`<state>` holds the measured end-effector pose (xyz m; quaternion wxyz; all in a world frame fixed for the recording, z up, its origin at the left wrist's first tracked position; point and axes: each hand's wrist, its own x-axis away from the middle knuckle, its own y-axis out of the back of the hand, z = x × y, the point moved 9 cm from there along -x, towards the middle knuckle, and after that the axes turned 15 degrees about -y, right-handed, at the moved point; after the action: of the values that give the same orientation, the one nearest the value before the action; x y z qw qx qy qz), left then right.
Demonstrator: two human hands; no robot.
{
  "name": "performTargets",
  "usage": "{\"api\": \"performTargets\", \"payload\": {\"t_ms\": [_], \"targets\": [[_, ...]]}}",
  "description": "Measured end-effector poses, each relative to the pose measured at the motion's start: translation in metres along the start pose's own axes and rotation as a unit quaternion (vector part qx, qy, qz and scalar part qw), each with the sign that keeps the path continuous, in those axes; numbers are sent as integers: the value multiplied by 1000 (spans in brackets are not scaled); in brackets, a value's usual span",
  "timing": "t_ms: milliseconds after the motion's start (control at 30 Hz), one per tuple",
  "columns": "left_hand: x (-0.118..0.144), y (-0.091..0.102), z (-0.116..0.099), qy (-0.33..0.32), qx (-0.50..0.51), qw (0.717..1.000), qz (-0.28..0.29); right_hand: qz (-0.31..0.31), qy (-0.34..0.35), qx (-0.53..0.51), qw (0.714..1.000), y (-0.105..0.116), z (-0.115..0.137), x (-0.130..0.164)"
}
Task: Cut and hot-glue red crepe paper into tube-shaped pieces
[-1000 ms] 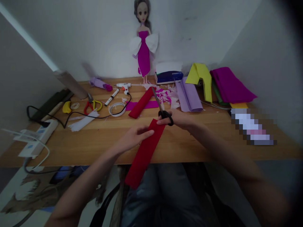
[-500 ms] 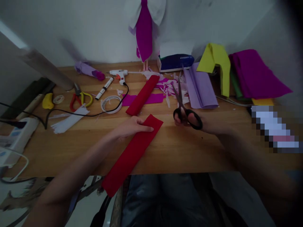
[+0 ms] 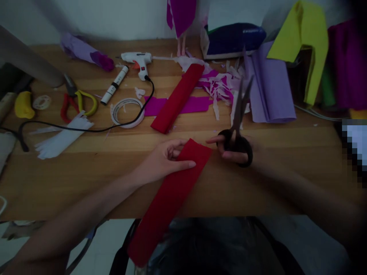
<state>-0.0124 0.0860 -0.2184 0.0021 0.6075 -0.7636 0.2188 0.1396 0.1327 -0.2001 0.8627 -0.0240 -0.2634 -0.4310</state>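
A long red strip of what looks like crepe paper [image 3: 169, 206] is pinched near its upper end by my left hand [image 3: 163, 160], thumb on top. Its lower end hangs past the table's front edge. My right hand [image 3: 235, 149] has its fingers through the black handles of a pair of scissors [image 3: 240, 109]. The blades point up and away, slightly apart, clear of the red strip. Beyond my hands, a second red folded piece [image 3: 179, 97] lies across a flat magenta strip [image 3: 195, 105].
Left of centre lie a roll of tape [image 3: 127, 112], a glue gun [image 3: 140, 61] with its black cord, a marker [image 3: 114, 84] and pliers [image 3: 77, 100]. Paper scraps [image 3: 220, 86], a lilac sheet [image 3: 272, 84], a blue box [image 3: 235, 40] and yellow paper [image 3: 304, 42] are behind the scissors.
The view has moved closer and lower over the table. The scissors have turned, their blades now leaning right instead of left. My left hand still grips the red strip.
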Motion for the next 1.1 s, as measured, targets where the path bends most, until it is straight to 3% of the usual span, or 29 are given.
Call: {"api": "performTargets", "payload": {"t_ms": [167,500,567,700,767,900,1100], "targets": [[2,-5,-4,-47,24,998,-21,32,2,-33,999,-9,0,0],[7,-12,-16,-115,-120,986,15,80,-10,-13,997,-28,8,7],[10,-13,-11,-76,-86,993,26,95,-27,8,995,-31,7,10],[20,-23,9,62,60,995,48,109,-45,27,993,-30,6,16],[21,-23,9,81,79,993,44,115,-50,25,992,-28,5,19],[18,-11,10,104,17,994,41,159,-65,52,984,-31,0,24],[17,3,17,148,-80,982,87,246,-128,126,953,-43,-15,31]]}}
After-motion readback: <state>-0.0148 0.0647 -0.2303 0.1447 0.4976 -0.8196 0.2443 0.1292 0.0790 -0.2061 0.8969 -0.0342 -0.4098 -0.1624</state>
